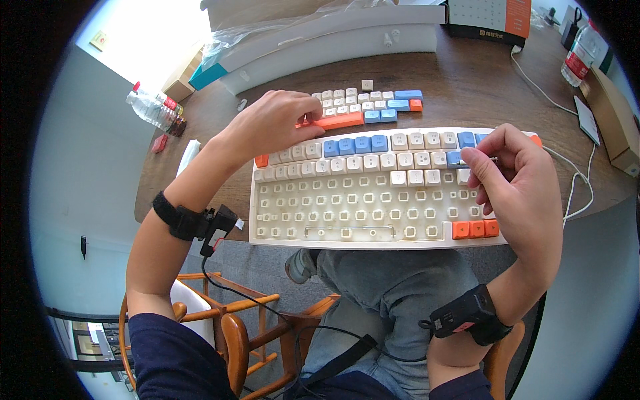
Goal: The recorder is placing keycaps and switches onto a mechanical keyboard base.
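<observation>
Small legends (398, 177) mark cream keycaps (415, 141), and the desk calendar (487, 13) bears pale lettering (495, 34) along its base.

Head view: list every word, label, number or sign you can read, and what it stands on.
Printed wording isn't copied here.
White, orange and black panel: print along its black band.
Keycaps on the keyboard: legends too small to read.
Right bottle: red label, blurred.
Black forearm device: marks too small.

Strong white light (153, 40) is glaring beyond the computer keyboard (367, 199), on its left side; far around it, straight edges are bending toward a black rim (15, 200).
</observation>
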The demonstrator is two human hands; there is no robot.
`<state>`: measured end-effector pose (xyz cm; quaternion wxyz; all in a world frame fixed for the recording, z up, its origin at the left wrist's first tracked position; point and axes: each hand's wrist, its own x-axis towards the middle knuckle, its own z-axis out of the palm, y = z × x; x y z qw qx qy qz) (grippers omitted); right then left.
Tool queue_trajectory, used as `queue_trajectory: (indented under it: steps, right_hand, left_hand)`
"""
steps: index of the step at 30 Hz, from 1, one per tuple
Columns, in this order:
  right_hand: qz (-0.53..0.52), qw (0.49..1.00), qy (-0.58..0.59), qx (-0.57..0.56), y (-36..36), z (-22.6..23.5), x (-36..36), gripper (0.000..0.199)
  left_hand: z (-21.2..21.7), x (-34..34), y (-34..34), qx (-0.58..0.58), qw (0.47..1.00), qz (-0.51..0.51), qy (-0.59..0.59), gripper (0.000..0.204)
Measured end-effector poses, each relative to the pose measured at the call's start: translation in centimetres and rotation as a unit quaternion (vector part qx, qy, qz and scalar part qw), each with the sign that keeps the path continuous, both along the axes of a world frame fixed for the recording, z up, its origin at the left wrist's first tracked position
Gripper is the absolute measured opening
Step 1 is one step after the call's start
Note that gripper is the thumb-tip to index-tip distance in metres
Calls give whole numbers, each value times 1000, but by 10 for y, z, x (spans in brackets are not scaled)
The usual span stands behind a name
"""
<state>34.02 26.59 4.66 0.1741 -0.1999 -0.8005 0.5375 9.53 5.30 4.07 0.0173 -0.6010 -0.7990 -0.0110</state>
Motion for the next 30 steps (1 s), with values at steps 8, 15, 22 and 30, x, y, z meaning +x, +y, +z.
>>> queue_trajectory:
  steps: [8, 15, 22, 30]
  right_hand:
    - [-5, 1000, -11, 10, -1, -1, -1, 13]
    - [-6, 1000, -1, 0, 0, 1, 0, 13]
    - [-8, 1000, -14, -6, -1, 3, 0, 14]
    - [3, 1000, -5, 0, -1, 2, -1, 14]
  left_hand:
    - [3, -3, -1, 80, 997, 14, -10, 20]
    - [17, -31, -8, 142, 987, 80, -4, 19]
    - [21, -30, -14, 92, 984, 129, -78, 18]
    - [17, -20, -21, -8, 992, 114, -62, 19]
